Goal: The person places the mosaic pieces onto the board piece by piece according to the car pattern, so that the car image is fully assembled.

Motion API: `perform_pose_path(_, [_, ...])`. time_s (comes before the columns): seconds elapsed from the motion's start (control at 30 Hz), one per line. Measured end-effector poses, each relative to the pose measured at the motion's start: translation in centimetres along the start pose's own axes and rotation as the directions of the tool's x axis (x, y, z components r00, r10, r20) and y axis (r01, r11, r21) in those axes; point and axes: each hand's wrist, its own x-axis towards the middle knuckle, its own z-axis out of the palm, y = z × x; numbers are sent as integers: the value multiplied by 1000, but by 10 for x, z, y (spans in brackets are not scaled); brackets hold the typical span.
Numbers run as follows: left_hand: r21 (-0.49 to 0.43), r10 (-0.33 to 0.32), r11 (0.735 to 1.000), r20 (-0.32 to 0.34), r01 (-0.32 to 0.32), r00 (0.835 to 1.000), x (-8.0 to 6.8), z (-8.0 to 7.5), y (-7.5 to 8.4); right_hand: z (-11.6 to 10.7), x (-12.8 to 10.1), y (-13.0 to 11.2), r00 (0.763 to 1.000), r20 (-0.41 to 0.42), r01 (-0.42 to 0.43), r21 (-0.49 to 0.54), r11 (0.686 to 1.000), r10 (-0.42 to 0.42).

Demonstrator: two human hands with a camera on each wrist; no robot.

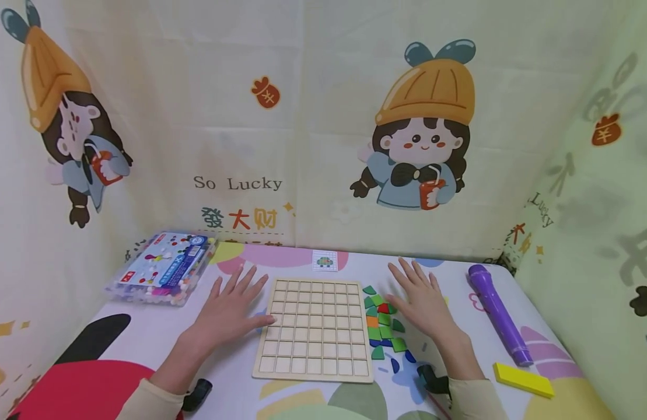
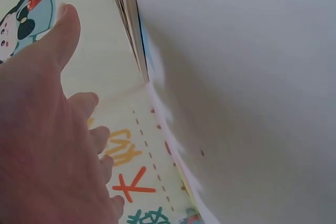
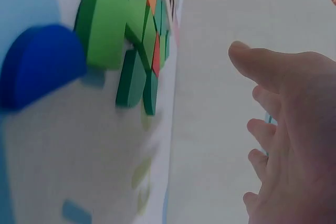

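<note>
**Resting both hands flat beside the wooden grid board**

Your left hand (image 1: 227, 312) lies palm down with its fingers straight and spread, gripping nothing; its fingertips reach the left edge of the wooden grid board (image 1: 315, 329). Your right hand (image 1: 422, 303) lies the same way on the other side of the board, fingers straight and loose, holding nothing. Its thumb side sits just beside the pile of coloured shape pieces (image 1: 382, 322), and you cannot tell from the head view whether it touches them.

Those pieces, mostly green with some orange, red and blue, are packed against the right edge of the board. The right wrist view shows them close up (image 3: 128, 30), with a blue half-round piece (image 3: 39, 61) at the near end and your hand (image 3: 294, 129) held open beside them.

Behind the board lies a small picture card (image 1: 325, 260). Left of the board, beyond your left hand, sits a clear plastic box (image 1: 163, 268) with a printed lid. Right of the board, past your right hand, lies a purple torch-shaped tube (image 1: 499, 315), and a yellow block (image 1: 523, 380) lies near its closer end.
</note>
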Motion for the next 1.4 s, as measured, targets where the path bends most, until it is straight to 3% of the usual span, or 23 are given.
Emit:
perform_pose_path(0.2, [-8, 29, 1000, 24, -29, 999, -1, 1, 1, 5, 9, -8, 999, 37, 2, 27, 1000, -3])
perform_pose_path(0.47, [-31, 35, 999, 143, -31, 989, 0, 1, 4, 9, 16, -16, 997, 75, 21, 38, 999, -24])
perform_pose_path(0.83, [-76, 54, 996, 215, -38, 975, -2, -2, 11, 18, 30, -26, 988, 150, 9, 98, 995, -24])
perform_pose_path(1.07, [-78, 53, 996, 281, -32, 958, -2, -3, 14, 25, 35, -32, 984, 158, 78, 50, 996, -85])
perform_pose_path(1.4, [-94, 67, 995, 335, -37, 940, -2, -1, 11, 33, 37, -34, 980, 155, 108, 94, 990, -122])
